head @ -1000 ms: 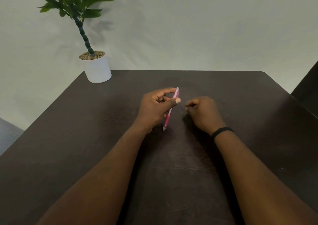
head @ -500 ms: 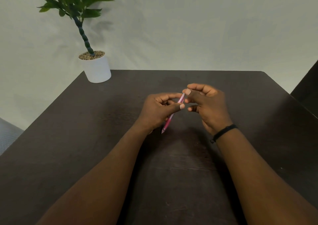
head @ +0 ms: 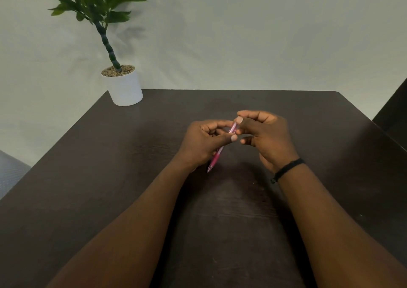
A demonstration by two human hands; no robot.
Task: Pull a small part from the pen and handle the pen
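Note:
A slim pink pen [head: 215,158] slants over the middle of the dark table [head: 110,177], its tip pointing down toward me. My left hand [head: 202,142] grips the pen's barrel between thumb and curled fingers. My right hand [head: 266,133], with a black band on its wrist, pinches the pen's upper end between thumb and forefinger. The middle of the pen is hidden behind my left fingers.
A green plant in a white pot [head: 125,87] stands at the table's far left corner. A pale wall lies behind the table. A dark piece of furniture [head: 394,116] shows at the right edge, and a grey cushion [head: 11,175] at the left.
My right hand rose from the table beside the pen and took hold of its upper end. My left hand kept its grip and tilted the pen slightly to the right.

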